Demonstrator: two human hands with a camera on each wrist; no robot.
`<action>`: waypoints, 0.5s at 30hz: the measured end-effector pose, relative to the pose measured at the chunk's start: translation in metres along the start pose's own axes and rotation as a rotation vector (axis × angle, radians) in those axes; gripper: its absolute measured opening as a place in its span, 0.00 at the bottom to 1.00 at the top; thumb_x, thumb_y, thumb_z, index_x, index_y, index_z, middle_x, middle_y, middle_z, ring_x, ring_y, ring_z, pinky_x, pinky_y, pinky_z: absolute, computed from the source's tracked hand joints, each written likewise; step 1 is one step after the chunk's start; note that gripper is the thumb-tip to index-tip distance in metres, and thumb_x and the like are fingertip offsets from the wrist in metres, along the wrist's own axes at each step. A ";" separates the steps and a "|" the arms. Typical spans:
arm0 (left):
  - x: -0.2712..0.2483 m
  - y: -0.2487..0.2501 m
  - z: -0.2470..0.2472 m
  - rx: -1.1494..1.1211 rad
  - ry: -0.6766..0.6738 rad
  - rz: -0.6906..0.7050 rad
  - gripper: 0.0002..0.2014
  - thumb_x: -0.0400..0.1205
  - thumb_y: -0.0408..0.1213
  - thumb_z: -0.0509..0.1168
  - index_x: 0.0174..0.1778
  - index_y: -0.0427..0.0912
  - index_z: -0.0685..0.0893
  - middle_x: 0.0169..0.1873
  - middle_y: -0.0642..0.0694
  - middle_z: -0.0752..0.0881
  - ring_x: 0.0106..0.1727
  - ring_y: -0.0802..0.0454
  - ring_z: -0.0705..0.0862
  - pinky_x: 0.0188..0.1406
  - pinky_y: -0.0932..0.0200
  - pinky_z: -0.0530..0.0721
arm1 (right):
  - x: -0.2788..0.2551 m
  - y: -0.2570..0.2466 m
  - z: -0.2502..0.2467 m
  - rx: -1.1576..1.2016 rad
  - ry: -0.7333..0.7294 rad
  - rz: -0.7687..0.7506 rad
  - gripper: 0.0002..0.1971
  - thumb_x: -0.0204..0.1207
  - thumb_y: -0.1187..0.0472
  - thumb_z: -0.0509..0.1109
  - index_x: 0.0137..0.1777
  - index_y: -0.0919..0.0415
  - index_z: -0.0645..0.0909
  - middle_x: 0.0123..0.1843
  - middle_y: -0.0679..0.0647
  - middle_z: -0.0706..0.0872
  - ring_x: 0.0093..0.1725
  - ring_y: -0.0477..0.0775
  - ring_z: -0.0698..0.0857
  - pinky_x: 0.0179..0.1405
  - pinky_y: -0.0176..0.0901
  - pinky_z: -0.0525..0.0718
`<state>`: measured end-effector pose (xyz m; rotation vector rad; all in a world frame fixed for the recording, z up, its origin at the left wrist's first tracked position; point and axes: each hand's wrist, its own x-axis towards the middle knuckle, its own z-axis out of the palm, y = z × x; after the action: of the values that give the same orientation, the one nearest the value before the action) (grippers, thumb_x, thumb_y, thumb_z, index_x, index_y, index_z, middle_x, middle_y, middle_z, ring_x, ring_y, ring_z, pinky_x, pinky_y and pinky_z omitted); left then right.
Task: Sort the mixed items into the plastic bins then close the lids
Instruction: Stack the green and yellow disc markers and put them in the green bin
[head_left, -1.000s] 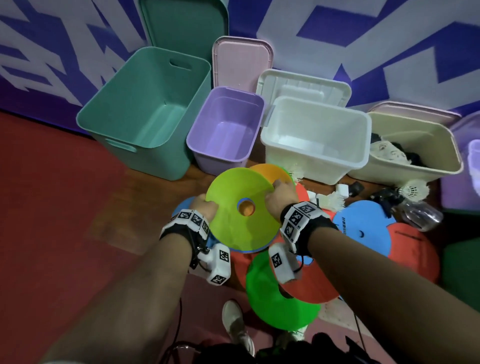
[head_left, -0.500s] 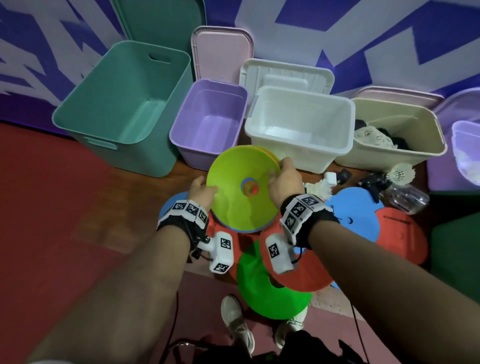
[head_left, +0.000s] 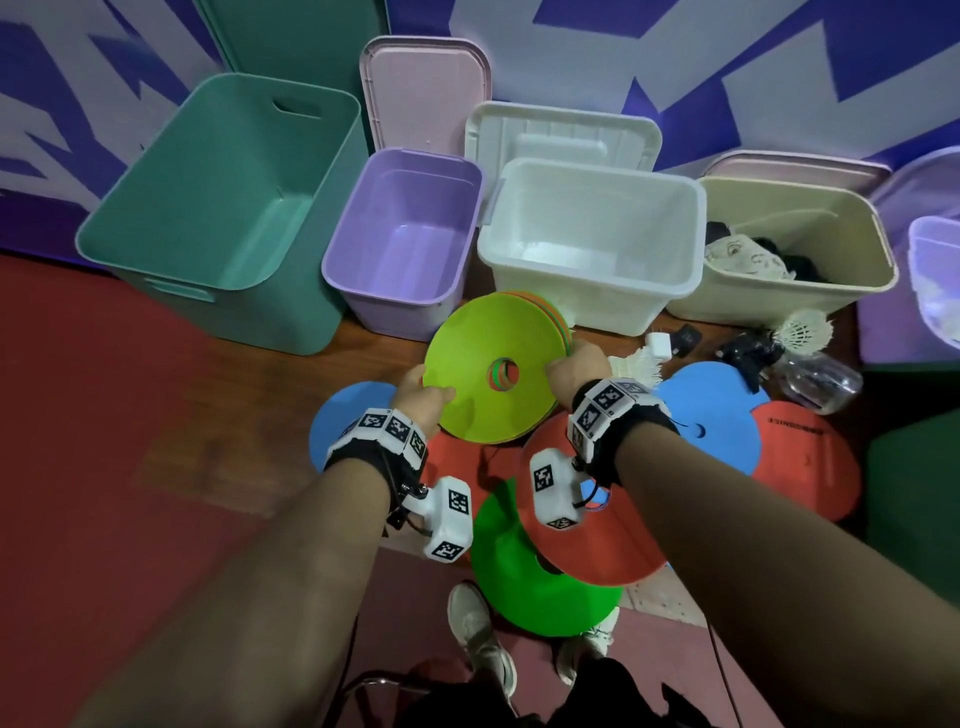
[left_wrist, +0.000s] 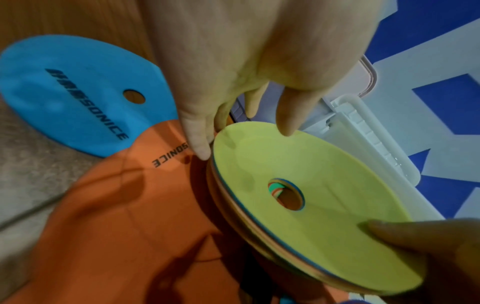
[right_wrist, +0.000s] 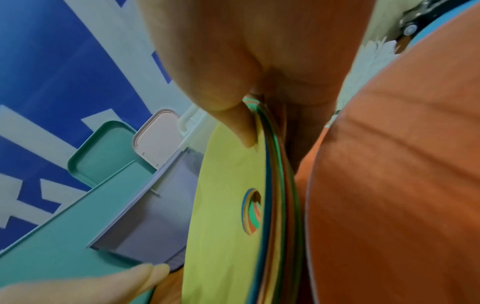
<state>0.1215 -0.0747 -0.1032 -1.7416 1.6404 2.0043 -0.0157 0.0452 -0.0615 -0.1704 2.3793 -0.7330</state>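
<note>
Both hands hold a stack of flat round discs (head_left: 483, 400) by its opposite edges; the top disc is yellow-green with a centre hole. The stack is off the floor and tilted, just in front of the purple bin (head_left: 405, 234) and the white bin (head_left: 592, 244). My left hand (head_left: 431, 387) pinches the left rim, thumb on top in the left wrist view (left_wrist: 287, 121). My right hand (head_left: 563, 366) pinches the right rim, with its thumb (right_wrist: 233, 123) on the top disc. The stack's edge (right_wrist: 280, 185) shows several colours.
An empty teal bin (head_left: 223, 208) stands at the left and a beige bin (head_left: 795, 208) with cloth items at the right. Lids lean on the wall: pink (head_left: 426, 88), white (head_left: 561, 135). Blue (head_left: 711, 410), red (head_left: 805, 457) and green (head_left: 530, 561) foam discs, shuttlecocks (head_left: 802, 330) and a clear bottle (head_left: 821, 379) lie on the floor.
Both hands have lifted the stack of discs off the floor pile and carried it forward toward the purple and white bins, tilting it more upright.
</note>
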 end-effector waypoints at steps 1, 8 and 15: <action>0.002 -0.001 -0.003 -0.011 0.009 0.000 0.33 0.83 0.33 0.64 0.82 0.48 0.59 0.78 0.44 0.68 0.70 0.45 0.74 0.62 0.49 0.78 | -0.001 0.000 -0.001 0.022 0.026 -0.020 0.18 0.77 0.70 0.62 0.68 0.66 0.77 0.62 0.64 0.84 0.60 0.64 0.83 0.49 0.44 0.77; -0.010 0.010 -0.005 -0.137 0.039 0.085 0.35 0.73 0.47 0.75 0.75 0.44 0.72 0.70 0.41 0.79 0.65 0.40 0.81 0.62 0.42 0.81 | -0.010 0.007 -0.026 0.166 0.069 -0.144 0.13 0.76 0.69 0.64 0.59 0.66 0.80 0.53 0.64 0.86 0.53 0.63 0.85 0.46 0.45 0.79; -0.029 0.028 0.021 -0.136 -0.024 0.163 0.23 0.68 0.37 0.78 0.58 0.33 0.86 0.54 0.36 0.87 0.52 0.42 0.87 0.61 0.44 0.83 | -0.018 0.032 -0.068 0.197 -0.030 -0.199 0.12 0.77 0.67 0.66 0.59 0.67 0.76 0.59 0.68 0.84 0.56 0.66 0.84 0.58 0.60 0.83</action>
<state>0.1008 -0.0563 -0.0671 -1.6653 1.7292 2.2479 -0.0415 0.1087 -0.0257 -0.3354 2.2662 -1.0455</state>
